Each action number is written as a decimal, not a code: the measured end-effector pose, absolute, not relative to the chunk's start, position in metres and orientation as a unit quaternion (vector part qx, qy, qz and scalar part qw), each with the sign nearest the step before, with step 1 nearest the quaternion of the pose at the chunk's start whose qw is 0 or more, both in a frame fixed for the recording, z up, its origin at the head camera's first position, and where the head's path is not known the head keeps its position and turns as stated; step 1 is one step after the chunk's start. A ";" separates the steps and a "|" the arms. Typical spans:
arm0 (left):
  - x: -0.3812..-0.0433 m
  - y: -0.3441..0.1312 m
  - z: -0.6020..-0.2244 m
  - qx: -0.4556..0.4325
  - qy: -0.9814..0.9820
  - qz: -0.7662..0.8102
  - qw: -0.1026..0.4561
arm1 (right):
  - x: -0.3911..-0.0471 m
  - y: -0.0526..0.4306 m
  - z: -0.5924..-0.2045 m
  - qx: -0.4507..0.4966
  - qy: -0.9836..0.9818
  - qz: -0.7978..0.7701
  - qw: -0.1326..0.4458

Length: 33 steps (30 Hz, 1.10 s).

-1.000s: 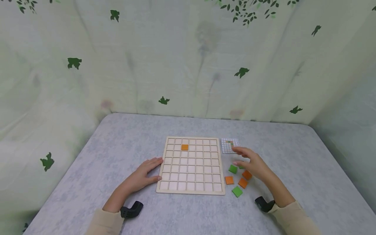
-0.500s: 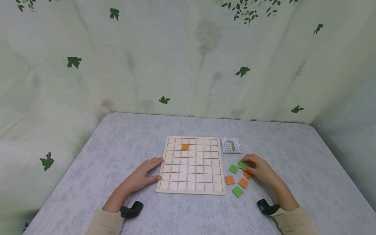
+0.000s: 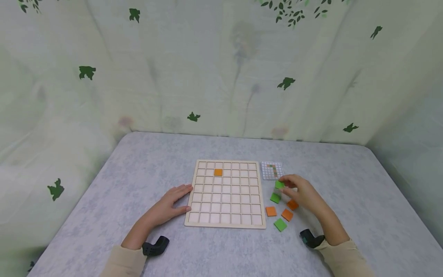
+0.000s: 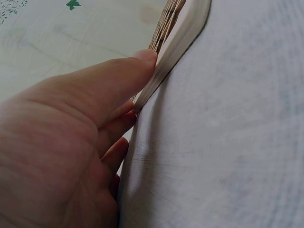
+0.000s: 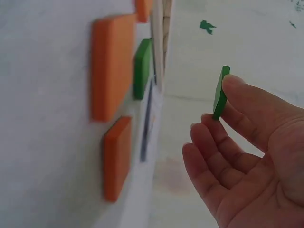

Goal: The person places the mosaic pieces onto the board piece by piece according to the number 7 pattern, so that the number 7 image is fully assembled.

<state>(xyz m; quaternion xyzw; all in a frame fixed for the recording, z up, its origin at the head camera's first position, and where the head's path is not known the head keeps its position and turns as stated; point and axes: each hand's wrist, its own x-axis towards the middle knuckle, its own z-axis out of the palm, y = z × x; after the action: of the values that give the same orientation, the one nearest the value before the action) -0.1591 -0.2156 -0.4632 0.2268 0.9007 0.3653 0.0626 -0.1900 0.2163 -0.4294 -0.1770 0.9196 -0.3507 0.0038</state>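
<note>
My right hand (image 3: 302,193) pinches a green square tile (image 3: 279,184) between thumb and fingertips. In the right wrist view the same green tile (image 5: 221,93) is seen edge-on, lifted off the table. My left hand (image 3: 172,204) touches the left edge of a pale wooden grid board (image 3: 225,227), fingers fairly straight. The thumb (image 4: 118,78) lies against the board's rim in the left wrist view. One orange tile (image 3: 218,172) sits in a cell of the board's second row. Beneath and near my right hand lie green tiles (image 3: 275,198) and orange tiles (image 3: 287,215).
A small printed card (image 3: 271,171) with a coloured grid pattern lies by the board's upper right corner. Another orange tile (image 3: 271,211) and a green tile (image 3: 280,224) rest beside the board's right edge. Patterned cloth (image 3: 207,77) hangs behind the table (image 3: 155,154).
My right hand comes down to the loose tiles, takes hold of a green tile, then raises it and shifts left toward the card. The left hand stays at the board's edge.
</note>
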 end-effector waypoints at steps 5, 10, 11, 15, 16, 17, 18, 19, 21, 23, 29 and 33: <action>-0.160 -0.216 -0.464 0.233 0.901 0.362 0.057 | -0.205 0.191 -0.413 -0.203 0.902 -0.380 -0.029; -0.161 -0.215 -0.465 0.242 0.900 0.360 0.046 | -0.227 0.156 -0.408 -0.215 0.882 -0.418 -0.038; -0.161 -0.215 -0.465 0.242 0.899 0.361 0.046 | -0.232 0.149 -0.409 -0.219 0.879 -0.422 -0.039; -0.161 -0.216 -0.466 0.237 0.900 0.362 0.049 | -0.246 0.119 -0.412 -0.227 0.867 -0.442 -0.027; -0.161 -0.216 -0.466 0.236 0.900 0.363 0.050 | -0.249 0.112 -0.414 -0.230 0.864 -0.447 -0.024; -0.161 -0.216 -0.467 0.235 0.900 0.364 0.051 | -0.251 0.106 -0.416 -0.232 0.862 -0.449 -0.021; -0.161 -0.216 -0.467 0.237 0.900 0.363 0.049 | -0.253 0.100 -0.418 -0.235 0.859 -0.454 -0.017; -0.161 -0.216 -0.467 0.236 0.899 0.365 0.050 | -0.254 0.095 -0.421 -0.237 0.857 -0.458 -0.014; -0.161 -0.217 -0.467 0.235 0.898 0.368 0.051 | -0.257 0.087 -0.427 -0.243 0.854 -0.460 -0.005; -0.161 -0.217 -0.466 0.234 0.898 0.368 0.054 | -0.260 0.081 -0.434 -0.243 0.856 -0.457 0.009; -0.161 -0.217 -0.465 0.231 0.897 0.371 0.060 | -0.265 0.077 -0.453 -0.229 0.873 -0.428 0.039; -0.161 -0.217 -0.466 0.234 0.898 0.369 0.054 | -0.266 0.076 -0.457 -0.248 0.880 -0.404 0.033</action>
<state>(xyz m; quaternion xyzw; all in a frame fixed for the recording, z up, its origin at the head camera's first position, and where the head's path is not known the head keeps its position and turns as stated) -0.1614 -0.2165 -0.4659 0.2338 0.8978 0.3693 0.0544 -0.2661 0.0765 -0.4572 -0.2480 0.8800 -0.4038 0.0332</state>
